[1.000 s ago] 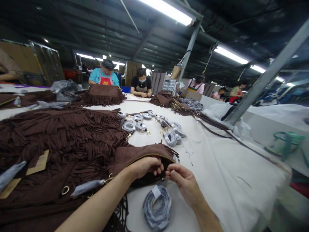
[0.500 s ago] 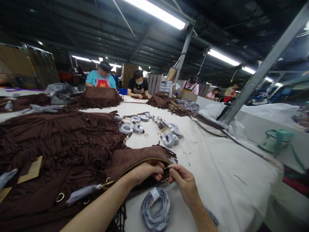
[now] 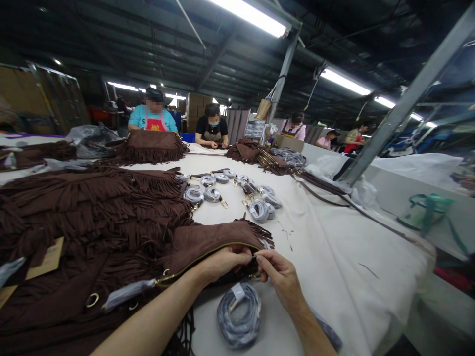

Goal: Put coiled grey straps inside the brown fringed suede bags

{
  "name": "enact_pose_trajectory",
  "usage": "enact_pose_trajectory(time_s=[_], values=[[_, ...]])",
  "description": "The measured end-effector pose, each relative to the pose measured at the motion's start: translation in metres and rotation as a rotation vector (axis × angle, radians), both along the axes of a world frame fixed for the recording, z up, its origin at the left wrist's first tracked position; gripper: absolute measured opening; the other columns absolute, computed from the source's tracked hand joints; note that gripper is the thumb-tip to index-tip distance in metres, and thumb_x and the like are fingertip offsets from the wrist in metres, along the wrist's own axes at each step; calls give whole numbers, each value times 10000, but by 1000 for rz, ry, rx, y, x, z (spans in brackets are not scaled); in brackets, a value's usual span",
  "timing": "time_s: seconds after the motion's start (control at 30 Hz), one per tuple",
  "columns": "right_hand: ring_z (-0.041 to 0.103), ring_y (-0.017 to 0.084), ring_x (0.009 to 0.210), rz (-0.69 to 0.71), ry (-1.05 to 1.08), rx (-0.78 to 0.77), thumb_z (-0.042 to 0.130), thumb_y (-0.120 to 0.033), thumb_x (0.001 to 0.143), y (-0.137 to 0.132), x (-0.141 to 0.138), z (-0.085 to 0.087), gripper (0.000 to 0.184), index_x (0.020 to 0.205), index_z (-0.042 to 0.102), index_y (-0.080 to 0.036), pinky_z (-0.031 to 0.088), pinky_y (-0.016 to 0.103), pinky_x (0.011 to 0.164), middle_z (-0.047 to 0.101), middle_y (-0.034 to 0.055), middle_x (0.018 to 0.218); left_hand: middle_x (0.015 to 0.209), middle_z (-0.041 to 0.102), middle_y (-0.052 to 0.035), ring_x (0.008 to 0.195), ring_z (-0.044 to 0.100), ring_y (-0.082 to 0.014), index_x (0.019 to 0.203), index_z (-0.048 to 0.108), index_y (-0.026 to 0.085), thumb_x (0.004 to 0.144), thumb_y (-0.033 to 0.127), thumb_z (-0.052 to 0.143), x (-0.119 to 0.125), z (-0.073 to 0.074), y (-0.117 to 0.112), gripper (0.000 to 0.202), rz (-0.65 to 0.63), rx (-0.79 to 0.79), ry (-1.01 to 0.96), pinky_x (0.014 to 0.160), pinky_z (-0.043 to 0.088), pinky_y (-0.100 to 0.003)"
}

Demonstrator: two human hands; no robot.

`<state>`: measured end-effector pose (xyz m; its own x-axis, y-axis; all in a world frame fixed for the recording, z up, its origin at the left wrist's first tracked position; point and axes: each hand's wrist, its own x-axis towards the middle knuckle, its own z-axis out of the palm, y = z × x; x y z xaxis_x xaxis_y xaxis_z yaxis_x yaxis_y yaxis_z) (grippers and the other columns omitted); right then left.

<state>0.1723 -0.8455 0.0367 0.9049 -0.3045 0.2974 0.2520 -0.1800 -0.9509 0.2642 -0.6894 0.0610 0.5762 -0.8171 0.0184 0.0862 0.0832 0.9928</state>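
A brown fringed bag (image 3: 211, 240) lies in front of me with its gold zipper open. My left hand (image 3: 232, 259) reaches into the zipper opening near its right end, fingers pinched together. Just beside it, my right hand (image 3: 276, 267) pinches thumb against fingers at the bag's right corner. The fingertips of both hands nearly meet over a tiny, thin thing too small to name. Below them on the table rests a coiled strap (image 3: 239, 316) in clear wrapping with a white band. A wrapped zipper pull (image 3: 128, 294) sticks out from the zipper's left end.
More brown fringed bags (image 3: 89, 207) are heaped on the left, with a tan tag (image 3: 46, 259) on top. Several wrapped coiled straps (image 3: 260, 210) with gold clasps lie mid-table. Thread scraps (image 3: 367, 270) lie at right. Co-workers (image 3: 212, 126) sit across the table (image 3: 334, 267).
My hands stay at the bag's right corner; the fingertips have shifted slightly, and the dark bit between them shows less. The view has tilted a little.
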Motion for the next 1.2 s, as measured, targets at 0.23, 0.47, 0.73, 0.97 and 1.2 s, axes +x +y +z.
enact_pose_trajectory(time_s=[0.23, 0.47, 0.73, 0.97, 1.2], values=[[553, 133, 450, -11, -22, -144, 649, -491, 875, 3, 0, -3, 312, 839, 684, -183, 454, 229, 441, 574, -21, 588, 640, 447, 45, 544, 345, -78, 701, 520, 153, 679, 314, 620, -1, -2, -1, 191, -5, -10, 15, 499, 266, -229], [562, 168, 633, -52, -135, -424, 568, -323, 926, 5, -4, 3, 187, 800, 649, -210, 439, 262, 592, 597, 4, 706, 585, 393, 62, 540, 304, -79, 658, 479, 165, 647, 312, 597, -6, -10, -7, 189, 72, -3, 38, 530, 250, -243], [564, 179, 634, -74, -146, -639, 489, -270, 944, 7, 0, 1, 205, 781, 605, -222, 440, 277, 608, 587, 4, 692, 610, 446, 41, 624, 387, -110, 637, 494, 162, 669, 181, 551, -10, -15, -13, 68, 151, 28, -23, 640, 342, -250], [652, 289, 971, -218, -327, -939, 537, -249, 936, 27, -42, 16, 203, 1114, 624, -206, 512, 377, 846, 695, 130, 1050, 757, 600, -8, 694, 509, -143, 818, 616, 122, 714, 100, 520, -18, 5, -2, 143, 94, 156, -254, 660, 405, -247], [733, 269, 777, 108, -236, -1409, 604, -254, 891, 39, -87, -3, 265, 1143, 630, -174, 595, 292, 575, 710, 135, 1138, 1260, 567, -108, 1097, 547, -250, 1268, 536, 198, 808, 98, 548, -43, 44, 81, 471, 33, 459, -1285, 944, 429, -353]])
